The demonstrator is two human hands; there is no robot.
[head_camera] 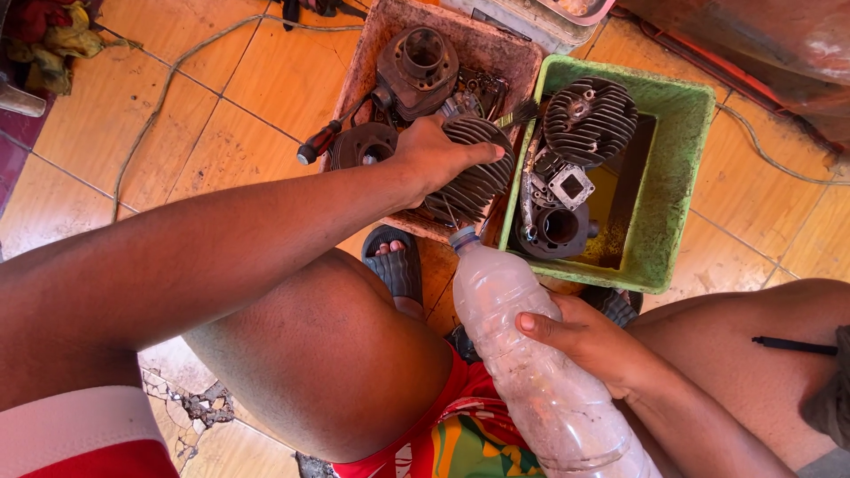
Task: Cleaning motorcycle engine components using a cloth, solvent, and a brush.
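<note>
Orange tile covered the floor (221, 97), with a cracked patch near the bottom edge of the view. On it stood two trays side by side: a rusty brown tray (376, 44) and, to its right, a green plastic tub (682, 142) stained inside. The green tub held a round finned cylinder head (589, 119) at its far end, a squarish metal part (567, 186) in the middle and a dark cylinder barrel (558, 230) at its near edge. The brown tray held a rusty engine cylinder (416, 66) towards its far side and a dark round part (363, 146) at its left edge, where a screwdriver (323, 140) leaned over the rim.

A clear, cloudy plastic bottle (531, 363) lay slanted between the person's knees, its capped neck pointing at the near corner where the two trays met. The right hand (593, 341) was wrapped around the bottle's side, fingers closed on it. The left hand (434, 155) reached across into the brown tray, its grip closed over a dark finned cylinder (474, 173) at that tray's right edge. A small brush (518, 113) lay across the rims just beyond it.
</note>
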